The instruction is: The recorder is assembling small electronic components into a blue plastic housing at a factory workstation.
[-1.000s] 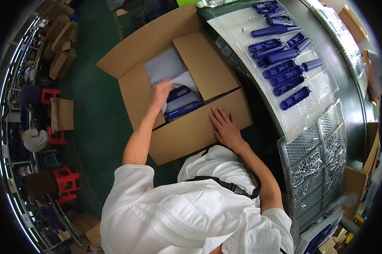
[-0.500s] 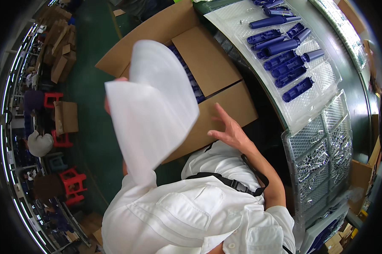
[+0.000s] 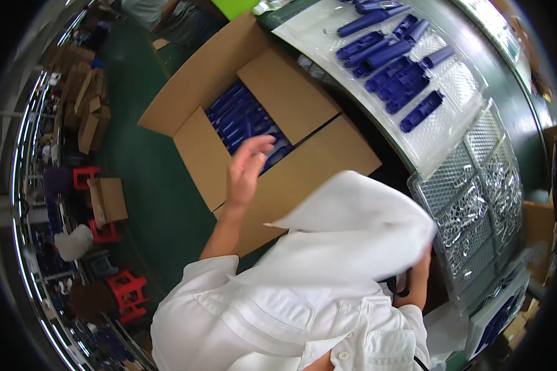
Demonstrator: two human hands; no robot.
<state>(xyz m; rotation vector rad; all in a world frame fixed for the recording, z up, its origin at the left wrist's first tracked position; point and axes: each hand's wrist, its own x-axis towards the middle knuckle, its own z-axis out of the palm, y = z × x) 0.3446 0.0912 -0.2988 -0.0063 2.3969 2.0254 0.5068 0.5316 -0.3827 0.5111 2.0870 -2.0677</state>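
Observation:
A thin white sheet, foam-like and slightly blurred, spreads in front of my body. My right hand grips its right-hand edge, and the sheet hides most of the fingers. Over the cardboard box I hold my left hand up, with nothing in it and its somewhat blurred fingers loosely bent and apart. Dark blue plastic parts lie packed in rows inside the box, seen between its folded-in flaps. The left fingertips overlap the near end of these parts; whether they touch cannot be told.
At the right, a bench holds clear plastic trays with several blue housings. Nearer, a divided tray contains small shiny metal pieces. Red stools and another carton stand left across the green floor. A person is at the back.
The white sheet has swung from the left, over the box, to the right near my body. It has passed from my left hand to my right, uncovering the blue parts.

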